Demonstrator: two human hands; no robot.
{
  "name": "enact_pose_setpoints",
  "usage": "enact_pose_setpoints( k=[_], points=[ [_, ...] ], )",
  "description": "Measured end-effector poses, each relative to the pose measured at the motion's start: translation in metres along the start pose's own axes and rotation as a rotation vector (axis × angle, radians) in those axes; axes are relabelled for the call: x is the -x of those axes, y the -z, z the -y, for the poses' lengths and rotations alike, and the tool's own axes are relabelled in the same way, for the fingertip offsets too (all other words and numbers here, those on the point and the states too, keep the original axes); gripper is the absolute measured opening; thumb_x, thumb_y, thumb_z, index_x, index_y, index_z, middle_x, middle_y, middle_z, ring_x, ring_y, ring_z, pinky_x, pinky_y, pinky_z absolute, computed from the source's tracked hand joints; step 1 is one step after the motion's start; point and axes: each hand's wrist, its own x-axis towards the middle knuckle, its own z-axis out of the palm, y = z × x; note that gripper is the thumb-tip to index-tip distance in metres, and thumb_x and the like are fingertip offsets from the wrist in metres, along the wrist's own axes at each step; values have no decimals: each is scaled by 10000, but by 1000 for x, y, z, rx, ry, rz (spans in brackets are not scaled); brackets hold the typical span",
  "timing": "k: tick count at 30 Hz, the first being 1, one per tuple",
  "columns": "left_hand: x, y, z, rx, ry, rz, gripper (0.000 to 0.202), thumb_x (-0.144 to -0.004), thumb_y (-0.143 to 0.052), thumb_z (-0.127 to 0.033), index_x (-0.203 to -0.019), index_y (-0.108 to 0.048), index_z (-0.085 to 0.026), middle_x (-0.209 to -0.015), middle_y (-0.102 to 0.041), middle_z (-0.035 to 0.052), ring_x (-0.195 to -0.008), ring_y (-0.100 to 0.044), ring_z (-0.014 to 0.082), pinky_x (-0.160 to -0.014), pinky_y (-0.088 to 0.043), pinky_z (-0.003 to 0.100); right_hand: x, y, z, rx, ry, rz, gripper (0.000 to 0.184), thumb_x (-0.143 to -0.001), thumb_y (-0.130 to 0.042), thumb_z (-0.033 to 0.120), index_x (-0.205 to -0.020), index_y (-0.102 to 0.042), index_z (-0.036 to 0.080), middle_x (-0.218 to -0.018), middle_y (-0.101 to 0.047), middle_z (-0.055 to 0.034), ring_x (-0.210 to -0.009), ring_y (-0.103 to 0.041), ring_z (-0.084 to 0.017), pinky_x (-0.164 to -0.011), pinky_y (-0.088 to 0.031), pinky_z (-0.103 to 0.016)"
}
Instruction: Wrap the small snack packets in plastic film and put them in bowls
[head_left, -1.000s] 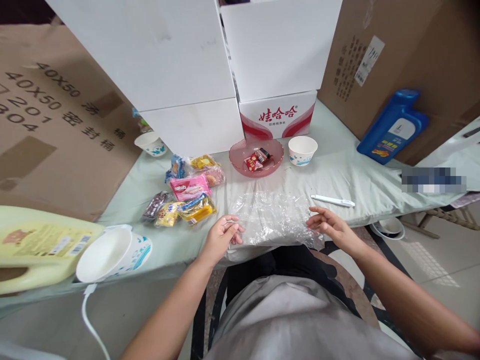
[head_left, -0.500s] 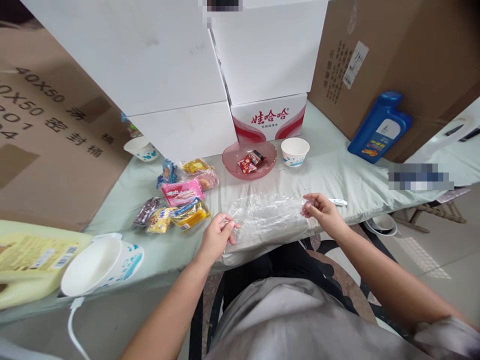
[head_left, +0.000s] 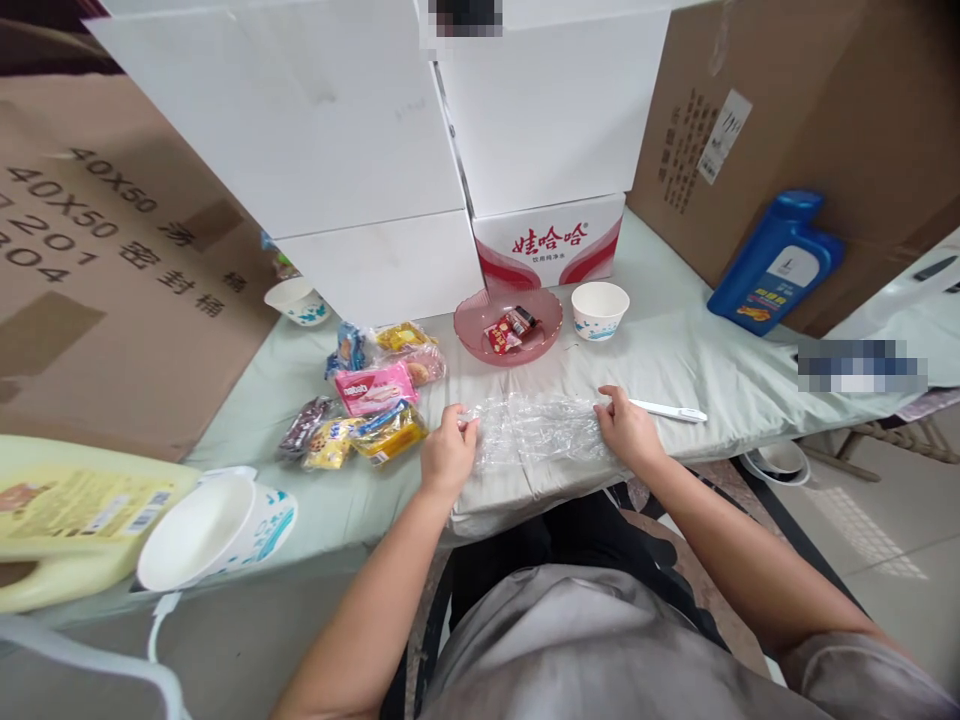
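While the left hand pinches one end of the crumpled, clear plastic wrapping, fingers closed, the right hand grips its other end. Wrapping lies across pale green cloth, nearer the person than the pink, translucent, scalloped bowl.

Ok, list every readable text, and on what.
"40X50 汤桶": left carton
"40X50 密封桶": same
"201": same
"04", cut off: same
"娃哈哈®": white-red box
"饮用纯净水": same
"nabati", seemingly: pink packet
Too blurred: blue bottle, yellow jug, right carton's label, other packets.
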Motion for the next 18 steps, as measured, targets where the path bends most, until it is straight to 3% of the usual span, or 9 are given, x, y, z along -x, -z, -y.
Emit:
enact_pose_setpoints(
  k=[4, 9, 18],
  points=[
    [-12, 8, -8, -133, 0, 26, 226, -950, -453, -334, -1090, -563, -195, -870, -734, 52, -829, -698, 228, -702, -458, 285, -5, 2, 0, 105, 19, -49, 342, -967, -405, 288, -1274, -499, 171, -977, -715, -90, -868, -675, -252, -697, -453, -313],
    [-28, 5, -19, -346, -5, 147, 296, -964, -406, -392, -1092, -583, -191, -831, -717, 94, -789, -691, 278, -671, -462, 325, -10, -3, 3, 269, -4, 38, 329, -972, -401, 292, -1259, -523, 186, -1150, -667, -123, -841, -681, -234, -654, -452, -299],
    [-55, 1, -21, -371, -48, 121, 373, -954, -426, -419, -1046, -607, -106, -837, -665, 125, -804, -668, 290, -727, -454, 357, -12, -4, 2, 253, -10, 43, 352, -958, -418, 309, -1254, -534, 160, -1100, -683, -157, -808, -686, -257, -659, -470, -326]
  ],
)
